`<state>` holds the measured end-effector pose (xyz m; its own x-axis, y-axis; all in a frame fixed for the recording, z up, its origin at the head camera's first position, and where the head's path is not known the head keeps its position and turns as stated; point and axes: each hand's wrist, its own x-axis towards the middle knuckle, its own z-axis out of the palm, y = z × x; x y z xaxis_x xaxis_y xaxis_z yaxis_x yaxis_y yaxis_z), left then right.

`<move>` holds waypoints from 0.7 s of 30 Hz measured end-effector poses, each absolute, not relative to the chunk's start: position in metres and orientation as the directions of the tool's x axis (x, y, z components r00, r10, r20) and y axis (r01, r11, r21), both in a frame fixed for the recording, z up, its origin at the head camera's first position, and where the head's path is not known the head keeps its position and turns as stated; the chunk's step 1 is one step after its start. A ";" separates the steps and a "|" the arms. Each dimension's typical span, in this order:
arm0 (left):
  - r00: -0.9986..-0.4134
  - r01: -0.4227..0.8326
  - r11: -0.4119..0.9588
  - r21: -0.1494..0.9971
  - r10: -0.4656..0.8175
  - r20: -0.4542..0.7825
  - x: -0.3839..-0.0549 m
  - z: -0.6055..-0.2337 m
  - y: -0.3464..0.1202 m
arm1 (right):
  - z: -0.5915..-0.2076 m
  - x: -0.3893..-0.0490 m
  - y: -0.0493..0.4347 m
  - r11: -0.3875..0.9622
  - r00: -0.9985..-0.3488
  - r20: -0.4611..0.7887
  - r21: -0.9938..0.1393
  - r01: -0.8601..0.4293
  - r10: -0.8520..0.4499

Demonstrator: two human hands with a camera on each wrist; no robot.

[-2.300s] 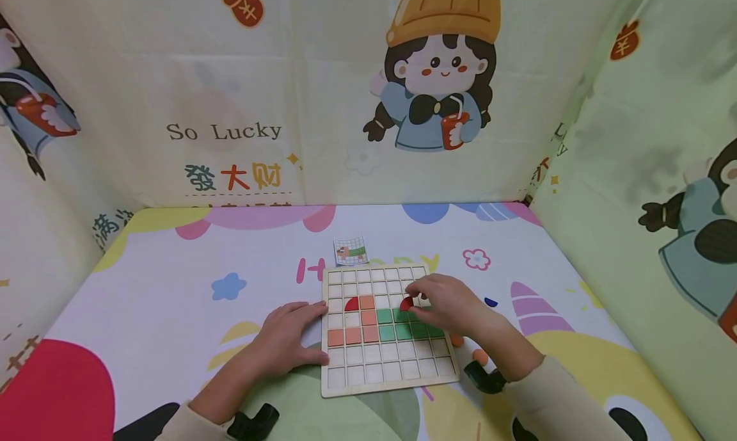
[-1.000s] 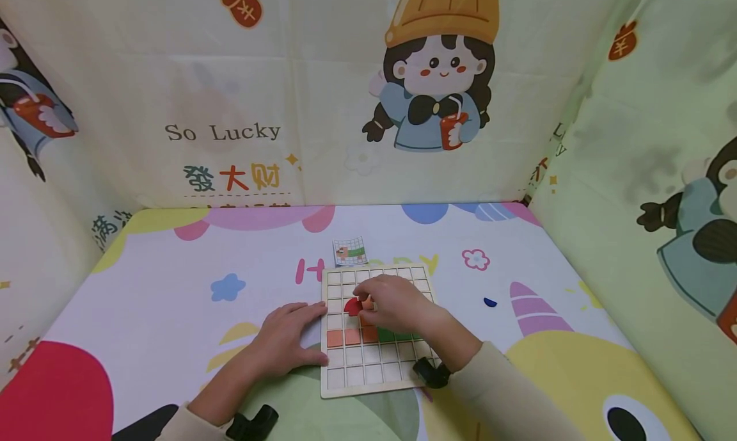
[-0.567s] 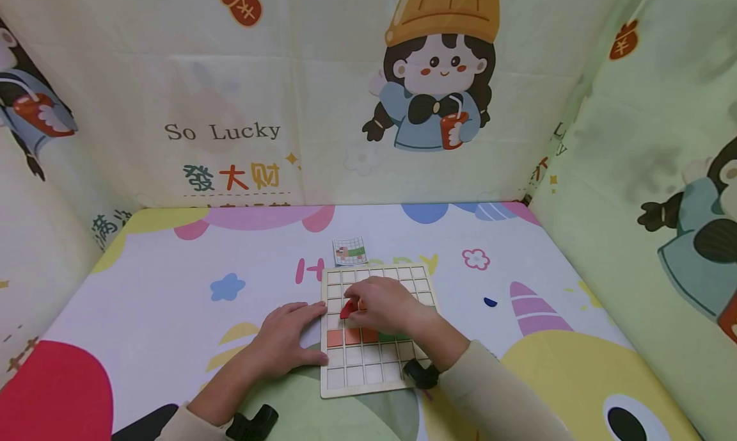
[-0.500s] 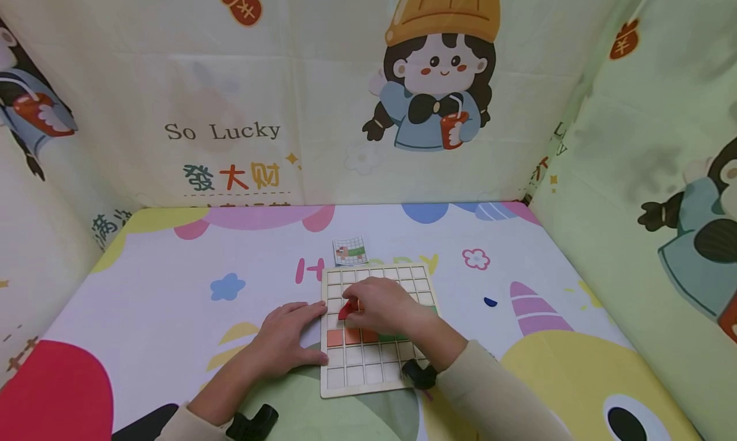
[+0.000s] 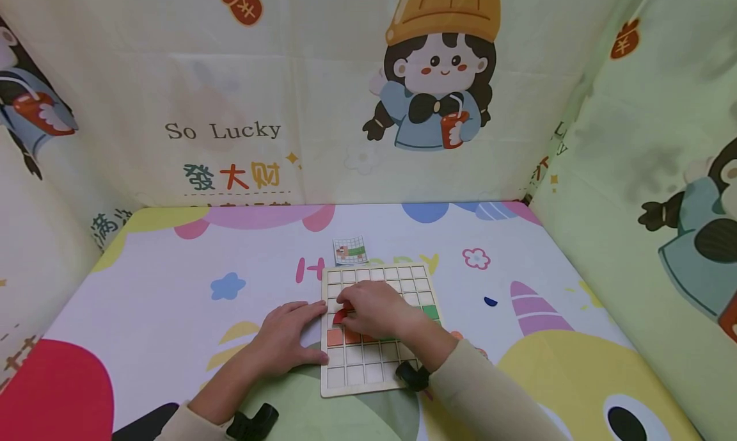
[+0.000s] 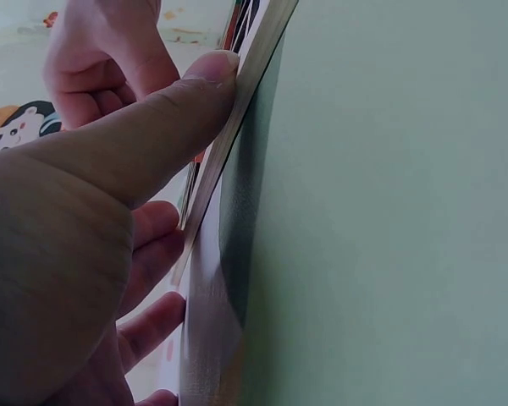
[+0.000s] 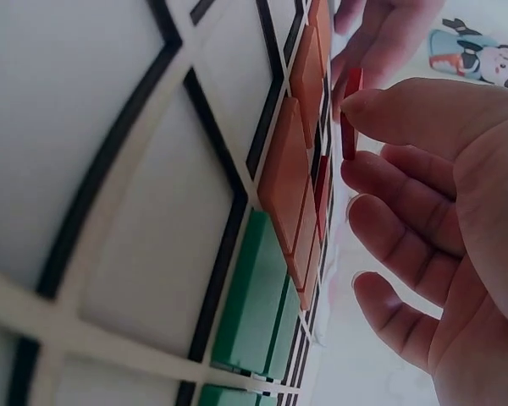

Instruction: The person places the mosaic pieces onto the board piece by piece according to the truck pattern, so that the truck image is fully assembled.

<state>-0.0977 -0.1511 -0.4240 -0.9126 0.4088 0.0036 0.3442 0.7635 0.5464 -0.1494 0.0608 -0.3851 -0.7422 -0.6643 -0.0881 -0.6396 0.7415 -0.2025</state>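
Observation:
A pale wooden grid board (image 5: 368, 372) lies on the patterned tablecloth. My right hand (image 5: 380, 310) is over its left part, pinching a small red tile (image 5: 339, 317) between thumb and fingers; the right wrist view shows this red piece edge-on, just off the grid. Along the board's left edge my left hand (image 5: 288, 338) rests with fingers extended, thumb and fingertips touching the rim. Orange tiles (image 5: 335, 337) and green tiles (image 7: 252, 296) sit in grid cells, partly hidden by my right hand. Another red tile (image 7: 323, 196) sits beside the orange ones in the right wrist view.
Behind the board lies a small picture card (image 5: 350, 251) with a coloured grid pattern. A dark blue piece (image 5: 490, 302) is to the right on the cloth. Orange pieces (image 5: 457, 335) show partly beyond my right forearm. Printed cloth walls (image 5: 328, 95) enclose the table.
My right hand has moved left across the board with the red tile, from over the green tiles to the cells near the left edge. My left hand has stayed put.

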 end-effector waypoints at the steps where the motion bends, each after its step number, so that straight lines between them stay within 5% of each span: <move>1: -0.913 0.343 0.764 0.547 0.408 0.003 -0.098 -0.424 -0.151 | -0.386 -0.150 0.060 0.743 -0.743 -0.091 -0.204 -0.638 -0.663; 21: -0.915 0.344 0.764 0.546 0.404 0.010 -0.098 -0.425 -0.151 | -0.390 -0.151 0.054 0.736 -0.732 -0.100 -0.177 -0.653 -0.674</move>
